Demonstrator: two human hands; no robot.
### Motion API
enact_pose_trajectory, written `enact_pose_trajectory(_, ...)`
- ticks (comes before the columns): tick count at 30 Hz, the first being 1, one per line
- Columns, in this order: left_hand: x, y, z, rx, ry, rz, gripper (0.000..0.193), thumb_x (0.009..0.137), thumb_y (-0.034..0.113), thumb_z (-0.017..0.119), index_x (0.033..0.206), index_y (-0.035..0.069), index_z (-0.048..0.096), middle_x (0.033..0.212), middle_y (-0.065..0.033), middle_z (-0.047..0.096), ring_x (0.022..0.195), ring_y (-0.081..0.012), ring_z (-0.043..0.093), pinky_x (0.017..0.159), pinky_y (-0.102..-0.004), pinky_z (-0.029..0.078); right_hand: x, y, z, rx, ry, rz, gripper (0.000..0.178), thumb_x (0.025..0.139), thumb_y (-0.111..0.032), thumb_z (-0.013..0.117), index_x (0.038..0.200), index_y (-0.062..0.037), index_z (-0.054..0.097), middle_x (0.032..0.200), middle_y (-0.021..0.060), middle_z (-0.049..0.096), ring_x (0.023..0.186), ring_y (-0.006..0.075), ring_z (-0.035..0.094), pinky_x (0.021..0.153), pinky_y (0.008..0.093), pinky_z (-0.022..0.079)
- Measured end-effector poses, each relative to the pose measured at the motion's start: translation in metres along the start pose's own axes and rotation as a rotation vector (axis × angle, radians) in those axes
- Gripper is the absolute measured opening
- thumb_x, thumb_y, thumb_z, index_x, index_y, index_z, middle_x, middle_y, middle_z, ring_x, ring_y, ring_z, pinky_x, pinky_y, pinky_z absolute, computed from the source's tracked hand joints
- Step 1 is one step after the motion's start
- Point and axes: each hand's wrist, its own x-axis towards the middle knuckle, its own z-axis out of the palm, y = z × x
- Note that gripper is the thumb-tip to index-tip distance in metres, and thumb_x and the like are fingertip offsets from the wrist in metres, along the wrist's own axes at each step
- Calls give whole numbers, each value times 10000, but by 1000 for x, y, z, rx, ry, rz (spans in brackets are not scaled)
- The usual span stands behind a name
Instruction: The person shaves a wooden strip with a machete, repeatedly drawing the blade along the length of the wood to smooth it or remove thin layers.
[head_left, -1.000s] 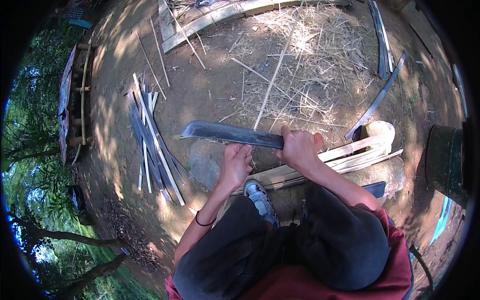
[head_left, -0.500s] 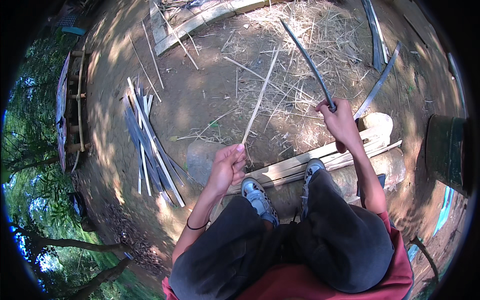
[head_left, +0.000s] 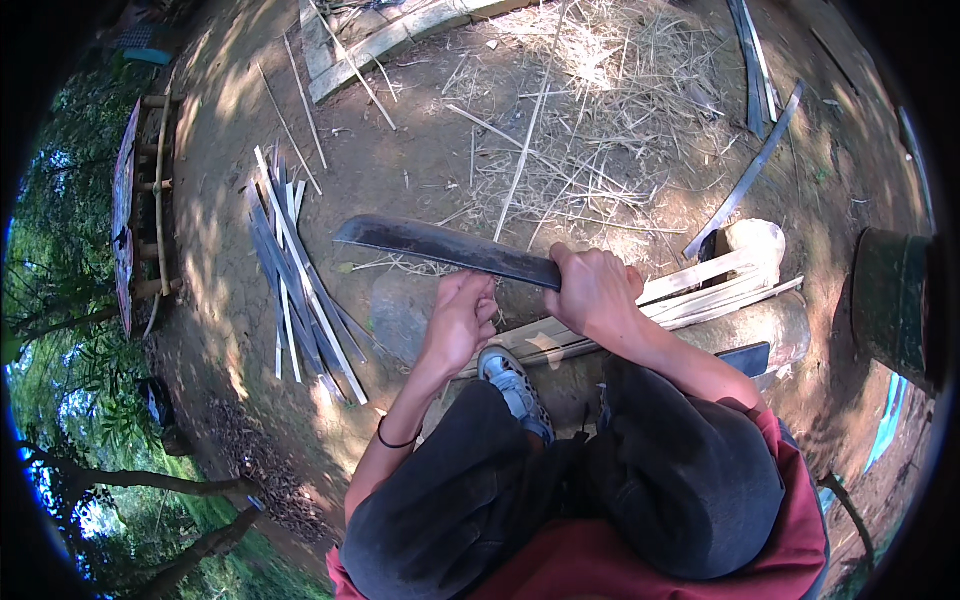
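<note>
My right hand [head_left: 597,292] grips the handle of a machete [head_left: 440,250], whose broad dark blade points left, nearly level. Closed beneath the blade, my left hand [head_left: 462,318] holds the near end of a long, thin pale bamboo strip [head_left: 522,165]. The strip runs away from me past the far side of the blade, which hides part of it near my fingers. By my feet, several split bamboo lengths [head_left: 700,290] lie along a log [head_left: 775,325]. I cannot tell if blade and strip touch.
A bundle of dark and pale strips [head_left: 300,290] lies on the ground to the left. Shavings [head_left: 600,120] are scattered ahead. A second long blade [head_left: 750,170] leans at the right, near a dark green container [head_left: 890,305]. A phone [head_left: 745,360] rests on the log.
The machete has swung from pointing away to lying across above my left hand, as my right hand moved left and nearer. My left hand stays almost in place with the bamboo strip.
</note>
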Motion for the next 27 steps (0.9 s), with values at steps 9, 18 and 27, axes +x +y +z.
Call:
enact_pose_trajectory(9, 0, -33, -16, 144, -42, 28, 356, 995, 370, 458, 730, 146, 378, 535, 78, 251, 402, -31, 176, 363, -222, 137, 82, 191, -28, -141, 373, 484, 318, 827, -215, 597, 778, 98, 614, 738, 301, 641, 742, 447, 667, 702, 480, 555)
enact_pose_trajectory(18, 19, -39, -14, 181, -86, 195, 339, 1012, 332, 466, 761, 105, 452, 530, 96, 263, 400, -9, 209, 378, -218, 140, 27, 135, -43, 808, 157, 502, 231, 891, -135, 515, 898, 43, 662, 509, -10, 476, 394, 88, 452, 357, 278, 332)
enact_pose_trajectory(27, 34, -32, -4, 525, 125, 501, 301, 1025, 241, 453, 875, 18, 590, 534, 93, 344, 422, 2, 264, 399, -225, 167, -3, 26, 10, 348, 53, 14, 204, 816, -142, 580, 922, 17, 653, 573, 193, 575, 527, 357, 591, 551, 445, 470)
